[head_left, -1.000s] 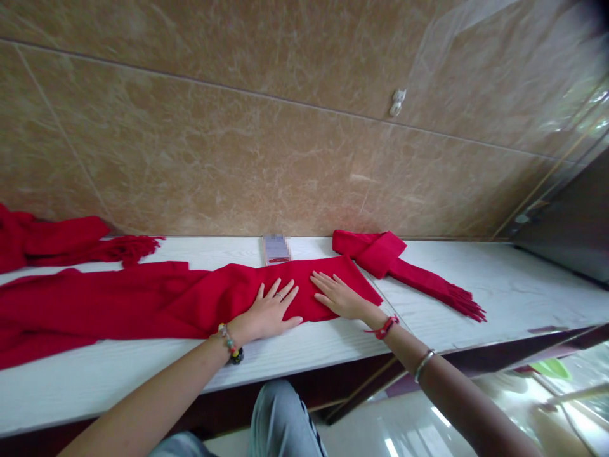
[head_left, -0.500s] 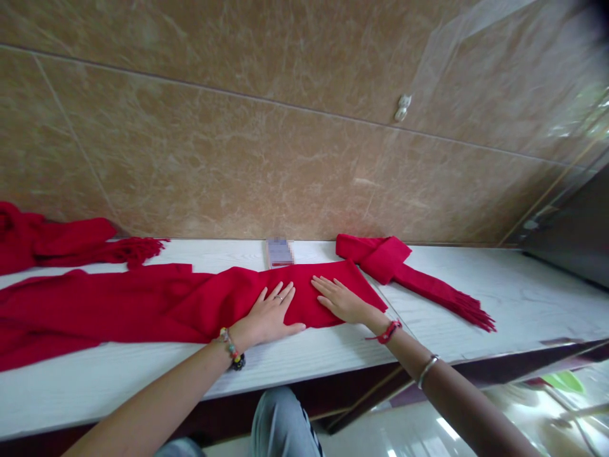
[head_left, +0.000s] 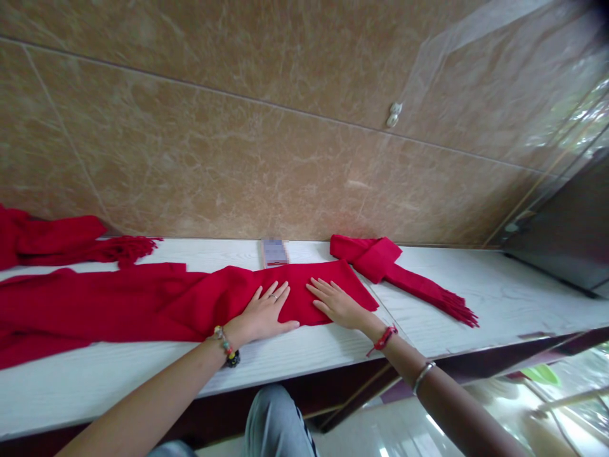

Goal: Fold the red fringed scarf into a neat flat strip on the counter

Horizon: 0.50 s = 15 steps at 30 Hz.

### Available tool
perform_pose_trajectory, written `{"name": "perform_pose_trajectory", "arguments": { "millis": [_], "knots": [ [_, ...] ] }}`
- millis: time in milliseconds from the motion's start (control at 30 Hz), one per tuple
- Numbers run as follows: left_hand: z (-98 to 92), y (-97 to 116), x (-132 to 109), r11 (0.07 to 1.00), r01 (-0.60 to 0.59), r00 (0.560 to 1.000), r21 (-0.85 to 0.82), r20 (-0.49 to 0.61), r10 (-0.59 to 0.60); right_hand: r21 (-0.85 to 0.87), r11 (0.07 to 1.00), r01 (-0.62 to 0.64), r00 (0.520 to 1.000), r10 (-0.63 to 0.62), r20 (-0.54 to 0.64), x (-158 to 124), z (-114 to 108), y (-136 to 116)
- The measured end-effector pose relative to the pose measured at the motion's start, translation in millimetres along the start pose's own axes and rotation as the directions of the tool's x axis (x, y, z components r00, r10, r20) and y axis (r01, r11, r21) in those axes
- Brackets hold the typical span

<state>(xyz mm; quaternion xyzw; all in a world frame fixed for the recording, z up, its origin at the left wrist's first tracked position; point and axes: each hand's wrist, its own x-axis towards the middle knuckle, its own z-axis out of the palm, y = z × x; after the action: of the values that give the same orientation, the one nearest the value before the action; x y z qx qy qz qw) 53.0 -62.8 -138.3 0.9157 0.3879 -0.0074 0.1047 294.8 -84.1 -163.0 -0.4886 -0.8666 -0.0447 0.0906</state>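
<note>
A long strip of red cloth (head_left: 143,304) stretches along the white tabletop, flatter at its right end and wrinkled toward the left. My left hand (head_left: 262,314) lies on it with fingers spread, the thumb reaching past the near edge. To its right, my right hand (head_left: 339,303) rests flat on the cloth near the right end, fingers stretched out. Neither hand grips anything. Beyond the right end lies a red scarf (head_left: 380,260), folded across itself, with its fringed tail pointing right.
Another red fringed scarf (head_left: 71,241) is bunched at the back left. A small flat rectangular item (head_left: 275,252), blurred, sits by the tiled wall (head_left: 214,158). At the right end stands a dark grey box-like object (head_left: 566,235). The tabletop's front edge runs just above my knee.
Both hands stay flat on the cloth in nearly the same place. The whole view has shifted slightly, so things appear a little farther left.
</note>
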Motion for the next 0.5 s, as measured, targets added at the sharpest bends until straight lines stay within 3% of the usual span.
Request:
{"name": "perform_pose_trajectory", "arguments": {
  "millis": [167, 233, 333, 500],
  "knots": [
    [0.0, 0.0, 0.3, 1.000, -0.008, 1.000, 0.002, -0.008, 0.008, -0.088, 0.987, -0.135, 0.991, 0.134, -0.020, -32.2, 4.6, 49.4],
    [0.2, -0.6, 1.1, 1.000, -0.010, 1.000, -0.001, -0.006, 0.010, -0.099, 0.972, -0.212, 0.977, 0.209, -0.039, -36.9, 3.3, 58.1],
    [1.7, -2.4, 2.4, 1.000, -0.018, 1.000, -0.008, -0.014, 0.018, -0.061, 0.970, -0.237, 0.968, 0.231, -0.095, -26.8, -2.4, 41.4],
    [4.4, -5.3, 2.1, 1.000, -0.024, 1.000, -0.005, -0.018, 0.024, 0.082, 0.995, -0.056, 0.996, 0.061, -0.069, 2.6, -10.5, -12.7]
  ]
}}
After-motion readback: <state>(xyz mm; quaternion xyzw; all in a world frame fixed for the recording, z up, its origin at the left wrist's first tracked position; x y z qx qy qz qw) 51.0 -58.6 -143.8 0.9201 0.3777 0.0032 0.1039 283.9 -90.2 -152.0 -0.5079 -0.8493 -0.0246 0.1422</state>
